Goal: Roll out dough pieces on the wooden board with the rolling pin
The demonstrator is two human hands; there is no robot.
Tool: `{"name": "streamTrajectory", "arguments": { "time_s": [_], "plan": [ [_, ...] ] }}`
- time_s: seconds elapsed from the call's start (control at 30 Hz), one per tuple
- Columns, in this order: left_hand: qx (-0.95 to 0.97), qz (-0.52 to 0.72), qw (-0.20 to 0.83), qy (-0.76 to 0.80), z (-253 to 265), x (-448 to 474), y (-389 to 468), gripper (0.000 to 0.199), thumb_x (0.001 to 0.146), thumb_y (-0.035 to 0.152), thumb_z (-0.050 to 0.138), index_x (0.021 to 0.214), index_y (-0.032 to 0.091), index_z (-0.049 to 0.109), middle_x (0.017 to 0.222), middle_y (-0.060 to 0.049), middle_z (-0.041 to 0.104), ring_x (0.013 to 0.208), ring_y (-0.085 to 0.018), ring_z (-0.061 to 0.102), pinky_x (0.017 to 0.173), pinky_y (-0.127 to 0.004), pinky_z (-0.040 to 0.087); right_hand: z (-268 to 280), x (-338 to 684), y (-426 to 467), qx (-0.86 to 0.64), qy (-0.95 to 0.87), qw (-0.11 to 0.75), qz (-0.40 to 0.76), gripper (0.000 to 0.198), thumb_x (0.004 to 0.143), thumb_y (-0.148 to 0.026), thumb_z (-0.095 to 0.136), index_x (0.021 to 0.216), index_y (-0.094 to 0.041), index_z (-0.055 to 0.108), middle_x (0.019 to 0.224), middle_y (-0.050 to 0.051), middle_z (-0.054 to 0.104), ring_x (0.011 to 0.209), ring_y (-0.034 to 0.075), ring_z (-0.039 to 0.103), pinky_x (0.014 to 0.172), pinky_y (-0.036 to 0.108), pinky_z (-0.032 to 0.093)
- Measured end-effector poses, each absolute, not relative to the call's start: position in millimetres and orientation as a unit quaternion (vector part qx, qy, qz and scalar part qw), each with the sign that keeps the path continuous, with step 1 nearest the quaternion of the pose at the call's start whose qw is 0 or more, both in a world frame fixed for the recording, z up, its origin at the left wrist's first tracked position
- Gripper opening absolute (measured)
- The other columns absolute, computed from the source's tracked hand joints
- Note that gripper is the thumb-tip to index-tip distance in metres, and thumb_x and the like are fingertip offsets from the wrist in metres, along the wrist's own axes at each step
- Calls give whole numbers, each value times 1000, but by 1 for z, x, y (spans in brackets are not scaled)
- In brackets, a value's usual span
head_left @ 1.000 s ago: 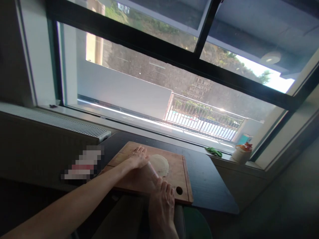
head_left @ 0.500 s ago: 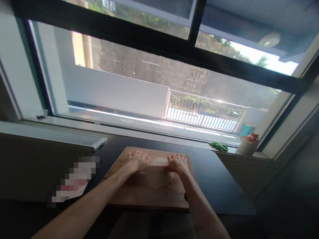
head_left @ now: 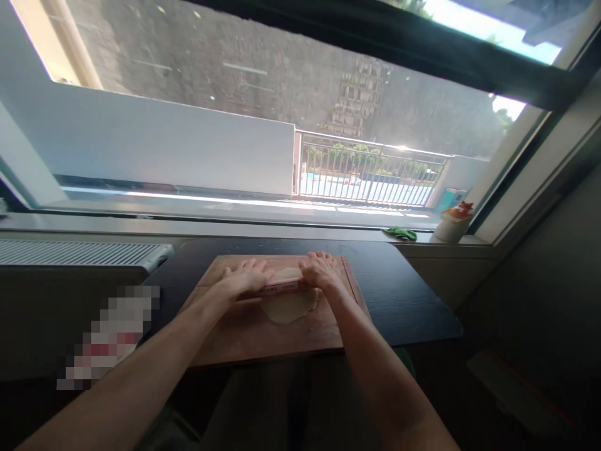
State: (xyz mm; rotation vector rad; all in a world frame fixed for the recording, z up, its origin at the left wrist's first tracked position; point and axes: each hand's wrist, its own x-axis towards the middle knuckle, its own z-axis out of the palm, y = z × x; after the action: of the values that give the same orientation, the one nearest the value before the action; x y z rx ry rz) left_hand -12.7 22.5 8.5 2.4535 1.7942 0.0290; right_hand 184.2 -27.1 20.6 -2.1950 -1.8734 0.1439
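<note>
A rolling pin (head_left: pixel 282 287), with red print on its side, lies slanted across a thin, flattened sheet of dough (head_left: pixel 288 308). The dough spreads on a wooden board (head_left: pixel 263 344), showing both in front of the pin and behind it. Over the pin's left end rests my left hand (head_left: pixel 248 277), palm down, fingers pointing forward. My right hand (head_left: pixel 322 269) is curved over the right end in the same way. Both hands cover the pin's ends, so only its middle shows.
The board is on a dark table (head_left: pixel 399 294) beneath a wide window. A radiator (head_left: pixel 84 254) stands at the left, with a blurred-out packet (head_left: pixel 107 338) below it. On the sill are a green cloth (head_left: pixel 400 233) and a pale container with an orange top (head_left: pixel 453 227).
My view has tilted down and levelled out. The pin now slants, its left end nearer to me, and its red print has come into sight. Both hands stay on it.
</note>
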Motion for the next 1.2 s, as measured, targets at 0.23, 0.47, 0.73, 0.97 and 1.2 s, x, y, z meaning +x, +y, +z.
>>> {"name": "streamTrajectory", "arguments": {
  "time_s": [0.23, 0.47, 0.73, 0.97, 1.2],
  "plan": [
    [822, 21, 3, 569, 19, -14, -35, 47, 89, 46, 24, 117, 27, 57, 131, -11, 53, 124, -33, 41, 98, -66, 22, 19, 179, -78, -754, -643, 137, 11, 42, 90, -42, 30, 113, -19, 58, 118, 10, 57, 111, 26, 46, 94, 40, 31],
    [828, 55, -40, 557, 23, -7, -75, 42, 86, 47, 32, 107, 25, 61, 122, -11, 59, 118, -31, 45, 98, -58, 26, 12, 181, -125, -731, -666, 147, -16, 44, 94, -39, 24, 113, -19, 58, 118, 9, 58, 112, 20, 47, 96, 33, 29],
    [813, 73, -63, 574, 16, -2, -59, 46, 87, 45, 26, 88, 24, 68, 108, -10, 67, 105, -30, 53, 89, -53, 33, 17, 176, -104, -754, -639, 148, -18, 42, 90, -39, 33, 103, -15, 66, 111, 13, 62, 107, 24, 52, 93, 35, 31],
    [803, 128, -102, 573, 23, 1, -43, 49, 87, 41, 26, 85, 21, 70, 96, -11, 70, 98, -28, 56, 82, -41, 36, 16, 172, -71, -777, -607, 167, -14, 44, 89, -36, 33, 102, -13, 68, 109, 16, 63, 105, 25, 53, 92, 38, 30],
    [786, 164, -110, 586, 25, 14, 10, 43, 82, 41, 33, 82, 19, 71, 89, -12, 70, 96, -30, 55, 79, -40, 36, 16, 176, -33, -785, -585, 203, -25, 40, 89, -35, 34, 102, -15, 65, 108, 13, 63, 103, 25, 53, 86, 35, 36]
  ]
}}
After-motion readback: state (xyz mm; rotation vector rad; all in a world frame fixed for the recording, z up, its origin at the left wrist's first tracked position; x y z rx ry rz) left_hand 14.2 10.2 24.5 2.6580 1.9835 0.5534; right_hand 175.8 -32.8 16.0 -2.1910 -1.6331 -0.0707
